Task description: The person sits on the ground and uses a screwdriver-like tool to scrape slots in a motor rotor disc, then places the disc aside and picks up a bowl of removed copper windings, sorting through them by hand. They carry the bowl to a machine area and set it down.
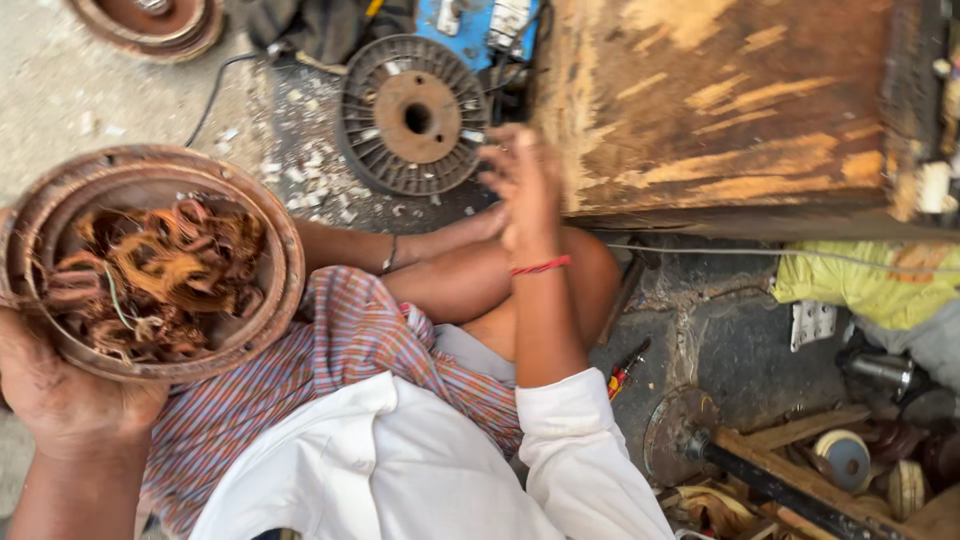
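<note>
My left hand (55, 390) comes up from the lower left and holds a round, rusty metal motor housing (285, 250) from underneath. Tangled copper windings (160, 270) fill the housing. My right hand (525, 185) is raised in the middle of the view, blurred, fingers apart, with nothing in it. It has a red thread (540, 266) at the wrist and a white sleeve below. It hovers over my bent bare knee (590, 275) and a bare limb with a thin band (390, 255), close to the corner of a worn wooden box (730, 100).
A finned round metal disc (412, 115) lies on the littered floor ahead, and another rusty cover (150, 20) at the top left. A red-handled screwdriver (625, 370) lies by my knee. At the right are a yellow cloth (860, 285), wood scraps, tape rolls (843, 458) and a black pipe (780, 490).
</note>
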Demonstrator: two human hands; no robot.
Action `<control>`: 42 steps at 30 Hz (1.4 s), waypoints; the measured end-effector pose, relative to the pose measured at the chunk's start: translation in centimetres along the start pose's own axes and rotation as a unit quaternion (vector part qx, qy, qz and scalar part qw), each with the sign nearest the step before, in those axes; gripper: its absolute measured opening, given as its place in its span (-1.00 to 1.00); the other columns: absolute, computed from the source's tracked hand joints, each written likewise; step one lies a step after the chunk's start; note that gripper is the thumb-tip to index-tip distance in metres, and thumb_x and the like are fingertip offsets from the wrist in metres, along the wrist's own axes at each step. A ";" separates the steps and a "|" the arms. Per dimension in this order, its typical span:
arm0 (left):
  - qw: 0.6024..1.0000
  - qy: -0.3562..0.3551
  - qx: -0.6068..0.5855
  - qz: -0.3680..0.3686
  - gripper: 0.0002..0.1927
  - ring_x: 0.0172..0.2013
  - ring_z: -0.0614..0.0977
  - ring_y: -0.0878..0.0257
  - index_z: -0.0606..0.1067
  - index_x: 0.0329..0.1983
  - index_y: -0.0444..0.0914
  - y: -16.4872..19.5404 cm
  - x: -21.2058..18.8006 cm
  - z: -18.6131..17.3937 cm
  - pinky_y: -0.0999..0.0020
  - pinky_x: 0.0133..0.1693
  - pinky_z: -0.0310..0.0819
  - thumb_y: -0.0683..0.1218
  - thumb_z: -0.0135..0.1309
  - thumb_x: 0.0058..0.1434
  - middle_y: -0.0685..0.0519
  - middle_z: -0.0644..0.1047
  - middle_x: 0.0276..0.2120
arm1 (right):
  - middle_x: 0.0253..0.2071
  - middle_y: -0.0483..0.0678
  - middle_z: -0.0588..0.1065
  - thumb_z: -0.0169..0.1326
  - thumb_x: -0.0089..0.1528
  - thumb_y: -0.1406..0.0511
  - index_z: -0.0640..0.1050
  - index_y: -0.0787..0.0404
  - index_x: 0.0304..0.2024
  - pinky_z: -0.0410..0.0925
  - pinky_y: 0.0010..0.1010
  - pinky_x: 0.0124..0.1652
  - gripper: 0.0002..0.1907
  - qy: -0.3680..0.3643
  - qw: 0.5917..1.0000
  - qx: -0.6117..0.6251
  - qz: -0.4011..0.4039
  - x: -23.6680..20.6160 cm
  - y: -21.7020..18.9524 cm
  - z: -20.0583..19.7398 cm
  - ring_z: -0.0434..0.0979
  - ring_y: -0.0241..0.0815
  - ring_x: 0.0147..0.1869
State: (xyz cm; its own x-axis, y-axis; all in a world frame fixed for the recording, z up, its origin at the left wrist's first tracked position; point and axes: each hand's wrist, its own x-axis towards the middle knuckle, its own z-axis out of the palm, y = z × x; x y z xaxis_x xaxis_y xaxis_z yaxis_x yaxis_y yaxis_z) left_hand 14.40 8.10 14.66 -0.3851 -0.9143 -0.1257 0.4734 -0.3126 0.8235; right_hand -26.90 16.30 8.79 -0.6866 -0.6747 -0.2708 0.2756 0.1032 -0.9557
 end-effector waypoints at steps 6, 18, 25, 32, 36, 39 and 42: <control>0.999 0.051 0.004 0.000 -0.26 0.43 0.35 0.05 0.23 0.48 -0.17 1.3 -2.4 -2.9 -0.11 0.51 0.24 0.42 -0.08 0.51 0.02 0.32 0.40 | 0.13 -0.08 0.47 0.04 0.35 0.19 0.29 0.12 0.33 0.50 -0.08 -0.11 -0.49 0.108 0.981 -0.126 0.102 3.6 3.4 0.1 0.58 -0.19 0.03; 0.996 0.088 -0.019 -0.002 -0.29 0.43 0.35 0.06 0.24 0.46 -0.16 1.2 -4.1 -6.2 -0.07 0.51 0.22 0.39 -0.08 0.52 0.03 0.32 0.40 | -0.19 -0.04 0.48 -0.11 0.34 0.47 0.34 0.29 0.32 0.56 -0.25 -0.34 -0.53 -0.010 0.993 -0.057 0.101 3.3 7.1 1.9 0.46 -0.25 -0.37; 0.996 0.087 -0.020 0.006 -0.31 0.43 0.35 0.07 0.24 0.46 -0.16 0.9 -3.8 -5.7 -0.05 0.51 0.21 0.38 -0.08 0.52 0.03 0.32 0.40 | -0.25 -0.01 0.57 0.02 0.38 0.29 0.43 0.24 0.04 0.49 -0.33 -0.39 -0.78 -0.015 0.988 -0.025 0.154 3.3 5.9 2.6 0.60 -0.19 -0.31; 0.995 0.100 -0.022 0.015 -0.32 0.43 0.34 0.07 0.25 0.45 -0.16 0.8 -4.2 -5.3 -0.03 0.51 0.20 0.37 -0.08 0.53 0.03 0.32 0.40 | -0.24 -0.06 0.60 0.12 0.32 0.30 0.53 0.22 0.08 0.42 -0.42 -0.41 -0.71 -0.041 0.990 0.043 0.128 4.0 6.4 1.6 0.56 -0.24 -0.32; 0.994 0.108 -0.025 0.022 -0.33 0.44 0.34 0.08 0.25 0.44 -0.16 0.8 -4.7 -5.5 -0.01 0.51 0.20 0.36 -0.08 0.53 0.03 0.32 0.40 | -0.24 -0.06 0.59 0.13 0.32 0.32 0.55 0.26 0.04 0.43 -0.38 -0.37 -0.75 -0.015 0.993 0.074 0.092 3.5 5.7 0.7 0.57 -0.23 -0.30; 0.993 0.114 -0.027 0.022 -0.34 0.44 0.34 0.08 0.25 0.44 -0.16 1.0 -5.3 -5.9 0.00 0.51 0.19 0.35 -0.08 0.53 0.04 0.32 0.40 | -0.24 -0.06 0.60 0.14 0.33 0.30 0.54 0.26 0.04 0.43 -0.38 -0.34 -0.74 -0.025 0.992 0.108 0.061 3.2 4.6 0.7 0.58 -0.23 -0.28; 0.993 0.117 -0.025 0.024 -0.35 0.44 0.34 0.08 0.26 0.43 -0.16 1.0 -5.4 -6.0 0.01 0.51 0.19 0.35 -0.08 0.53 0.04 0.32 0.40 | -0.25 -0.09 0.58 0.14 0.33 0.30 0.55 0.22 0.06 0.45 -0.38 -0.31 -0.74 -0.023 0.987 0.152 0.050 3.7 3.6 1.5 0.58 -0.23 -0.27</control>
State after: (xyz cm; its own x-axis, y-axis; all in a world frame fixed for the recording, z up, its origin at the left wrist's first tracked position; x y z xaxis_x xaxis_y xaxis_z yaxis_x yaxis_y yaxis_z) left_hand 21.72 11.16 12.80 -0.1695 -0.9612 -0.2175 0.5277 -0.2749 0.8037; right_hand -27.39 13.07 4.55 -0.6163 -0.7052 -0.3506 0.5346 -0.0478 -0.8437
